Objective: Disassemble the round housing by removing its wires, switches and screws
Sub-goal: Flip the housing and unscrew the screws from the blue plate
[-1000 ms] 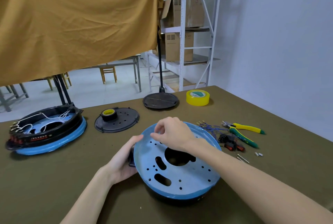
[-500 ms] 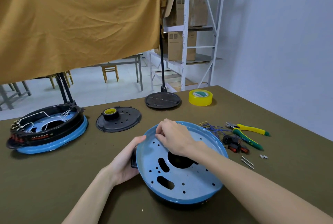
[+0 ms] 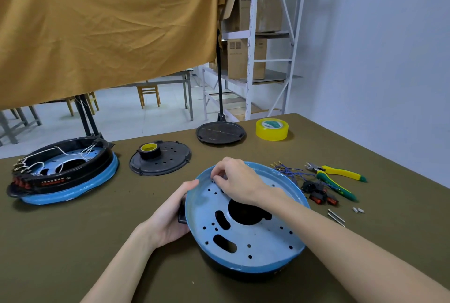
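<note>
Resting tilted on the olive cloth counter [image 3: 73, 241]: round housing [image 3: 246, 234], black plastic shell with a pale blue perforated metal plate and blue-taped rim, near centre. Left hand [image 3: 170, 215] curls its grip round the housing's left edge, thumb on the rim. Right hand [image 3: 237, 182] reaches over the plate, fingertips pinched together at a small point near the far-left rim; what they hold is too small to tell. Right of the housing: blue wires [image 3: 289, 172] with brass terminals, black switches [image 3: 319, 193] with red rockers, yellow-green pliers [image 3: 336, 178], loose steel pins [image 3: 336, 216]. Far left: second housing [image 3: 65, 171], white wires inside. Behind: black disc lid [image 3: 168, 160] carrying a black tape roll [image 3: 149, 150]; glossy yellow tape roll [image 3: 272, 129].
</note>
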Demonstrator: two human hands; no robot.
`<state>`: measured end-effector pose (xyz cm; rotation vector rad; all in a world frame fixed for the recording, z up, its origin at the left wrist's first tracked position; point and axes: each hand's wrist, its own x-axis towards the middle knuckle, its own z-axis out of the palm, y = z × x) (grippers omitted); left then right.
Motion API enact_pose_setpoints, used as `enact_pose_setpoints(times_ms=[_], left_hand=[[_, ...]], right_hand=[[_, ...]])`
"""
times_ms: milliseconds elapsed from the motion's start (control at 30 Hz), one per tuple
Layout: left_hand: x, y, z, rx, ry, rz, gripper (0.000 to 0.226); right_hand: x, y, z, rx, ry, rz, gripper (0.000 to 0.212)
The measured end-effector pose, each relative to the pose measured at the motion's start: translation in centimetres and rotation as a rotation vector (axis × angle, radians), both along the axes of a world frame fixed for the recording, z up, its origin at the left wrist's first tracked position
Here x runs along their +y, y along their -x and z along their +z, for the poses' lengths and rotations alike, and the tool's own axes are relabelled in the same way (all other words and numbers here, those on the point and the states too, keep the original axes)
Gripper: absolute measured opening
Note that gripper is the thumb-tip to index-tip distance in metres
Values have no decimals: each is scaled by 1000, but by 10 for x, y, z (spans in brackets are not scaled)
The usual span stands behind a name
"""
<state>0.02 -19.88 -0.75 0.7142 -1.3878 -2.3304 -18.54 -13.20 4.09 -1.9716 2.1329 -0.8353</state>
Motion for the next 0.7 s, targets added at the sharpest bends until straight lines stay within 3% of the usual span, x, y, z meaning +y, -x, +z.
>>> enact_pose_setpoints(times_ms=[133, 367, 500, 700], left_hand=[[0, 0, 1, -2, 2, -5, 60], [0, 0, -1, 0, 9, -6, 59], [-1, 1, -1, 4, 7, -14, 59], [-1, 0, 0, 4, -2, -13, 60]], right_hand=[[-3, -3, -1, -3, 47, -72, 19], [-5, -1, -6, -46, 39, -34, 8], [-9, -4, -8, -35, 52, -104, 22], [-7, 2, -11, -87, 49, -21, 8]])
